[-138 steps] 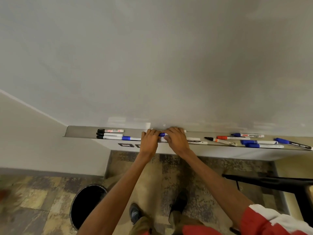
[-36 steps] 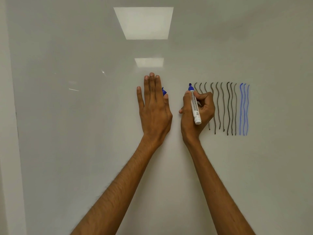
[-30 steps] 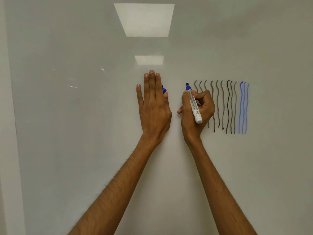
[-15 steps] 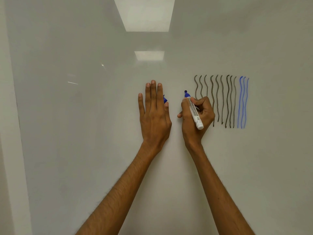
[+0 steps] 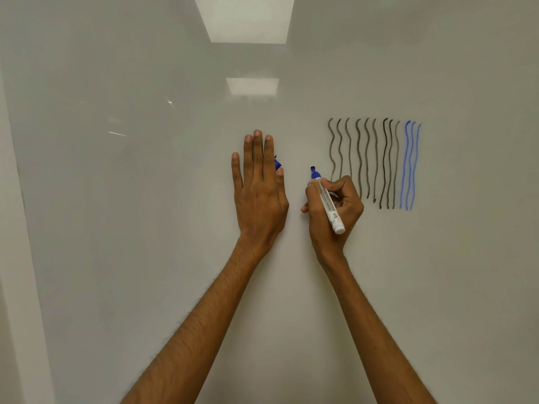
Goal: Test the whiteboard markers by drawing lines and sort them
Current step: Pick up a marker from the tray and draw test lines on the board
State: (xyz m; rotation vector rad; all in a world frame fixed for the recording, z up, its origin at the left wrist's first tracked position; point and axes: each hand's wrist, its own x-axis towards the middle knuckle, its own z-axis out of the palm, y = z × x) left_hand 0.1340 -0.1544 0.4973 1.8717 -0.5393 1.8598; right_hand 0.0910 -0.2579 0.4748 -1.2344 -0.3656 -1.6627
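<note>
A white marker point(image 5: 328, 201) with a blue tip is gripped in my right hand point(image 5: 335, 211), its tip pointing up against the whiteboard point(image 5: 145, 199). No line shows where the tip has passed. My left hand point(image 5: 258, 191) lies flat on the board with fingers straight, and a blue cap point(image 5: 277, 164) peeks out between its index finger and thumb. To the right of the marker stand several wavy black lines point(image 5: 364, 158) and three wavy blue lines point(image 5: 410, 164).
The whiteboard fills the view, with reflections of ceiling lights point(image 5: 245, 18) near the top. Its left edge meets a pale wall strip point(image 5: 11, 258). The marker tray is out of view.
Since 4.6 s ago my hands left the tray and rose to the board with a blue marker. Over the last second my right hand slid the tip downward; no new line appeared.
</note>
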